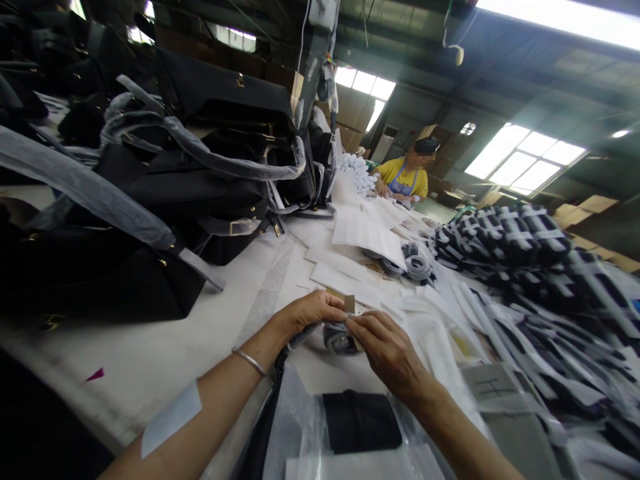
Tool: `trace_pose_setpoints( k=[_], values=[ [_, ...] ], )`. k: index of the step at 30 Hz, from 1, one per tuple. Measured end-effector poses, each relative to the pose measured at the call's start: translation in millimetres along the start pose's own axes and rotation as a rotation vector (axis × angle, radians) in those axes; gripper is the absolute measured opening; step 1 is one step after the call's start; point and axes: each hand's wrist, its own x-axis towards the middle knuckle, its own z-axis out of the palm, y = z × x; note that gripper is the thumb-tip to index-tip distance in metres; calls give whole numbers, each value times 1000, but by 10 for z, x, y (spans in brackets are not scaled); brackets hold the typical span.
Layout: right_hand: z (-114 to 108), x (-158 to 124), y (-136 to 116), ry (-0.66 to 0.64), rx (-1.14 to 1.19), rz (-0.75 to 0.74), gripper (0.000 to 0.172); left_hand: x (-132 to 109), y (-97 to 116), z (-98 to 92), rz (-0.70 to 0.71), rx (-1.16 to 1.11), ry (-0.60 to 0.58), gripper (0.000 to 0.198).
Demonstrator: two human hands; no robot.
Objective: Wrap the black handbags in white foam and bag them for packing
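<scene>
My left hand and my right hand meet over the pale table. Between them is a rolled-up strap in clear plastic wrap, with the fingers of both hands closed on its top edge. A small brown piece, like card or tape, sticks up between the fingertips. Nearer to me lies a black folded leather piece in clear plastic. A dark strap end runs down from under my left wrist.
Black handbags with plastic-wrapped handles are piled at the left. White sheets and coiled straps lie ahead. Wrapped black bundles are heaped at the right, behind a grey box. A person in yellow works at the far end.
</scene>
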Motion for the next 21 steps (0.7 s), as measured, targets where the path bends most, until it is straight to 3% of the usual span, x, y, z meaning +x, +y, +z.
trace_pose_setpoints(
  k=[5, 8, 11, 17, 21],
  values=[
    [-95, 154, 97, -102, 101, 143, 13, -3, 4, 67, 23, 41, 40, 36],
    [-165, 243, 155, -237, 181, 227, 17, 14, -6, 89, 17, 51, 48, 35],
    [-187, 291, 178, -307, 279, 409, 19, 17, -8, 115, 23, 75, 60, 29],
    [-92, 289, 213, -321, 569, 902, 6, -30, 31, 159, 56, 156, 58, 15],
    [-45, 234, 271, -267, 589, 934, 13, -46, 57, 164, 74, 204, 36, 14]
  ],
)
